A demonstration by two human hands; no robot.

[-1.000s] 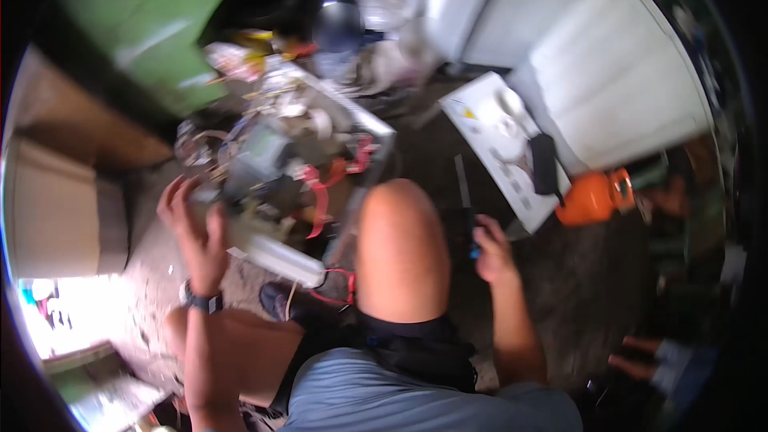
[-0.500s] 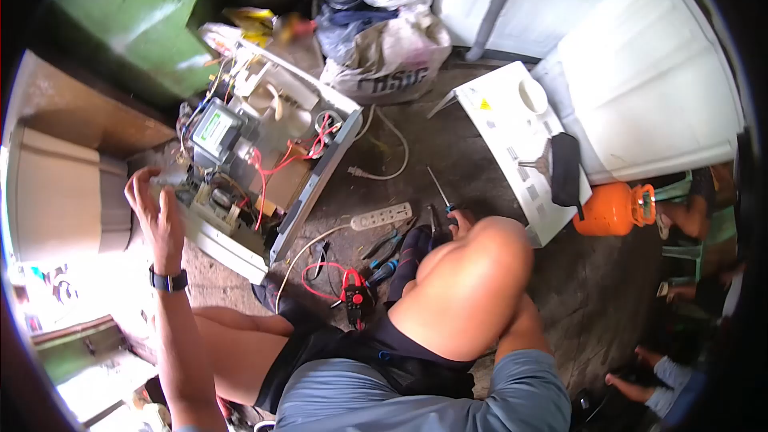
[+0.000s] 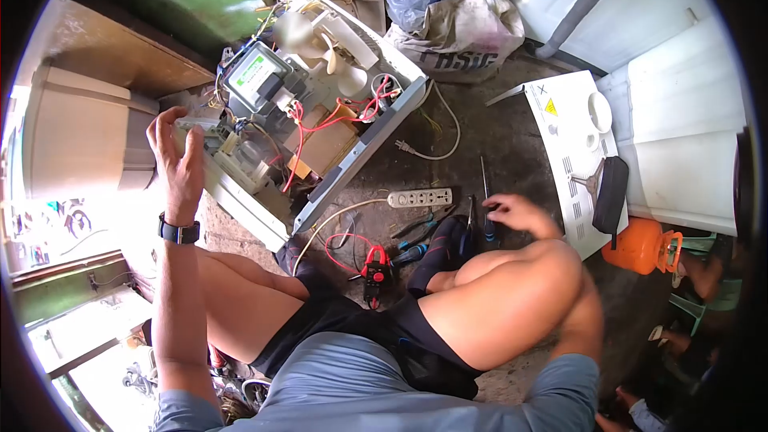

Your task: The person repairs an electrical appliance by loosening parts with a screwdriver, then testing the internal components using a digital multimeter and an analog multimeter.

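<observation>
The opened appliance (image 3: 248, 214) on the floor (image 3: 496, 132) looks heavy, best held by its frame (image 3: 360, 157); my left hand (image 3: 178, 172) is open at its left corner, my right hand (image 3: 516, 214) loosely open beside a screwdriver (image 3: 490, 230).

Right hand (image 3: 520, 214) now off the screwdriver (image 3: 490, 230) it gripped earlier, tool lying on the floor, right knee (image 3: 556, 262) swung outward, power strip (image 3: 420, 198) and clamp meter (image 3: 375, 278) uncovered.

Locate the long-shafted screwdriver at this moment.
In the head view, the long-shafted screwdriver is right of centre, just beside the right hand and to the right of the white power strip.
</observation>
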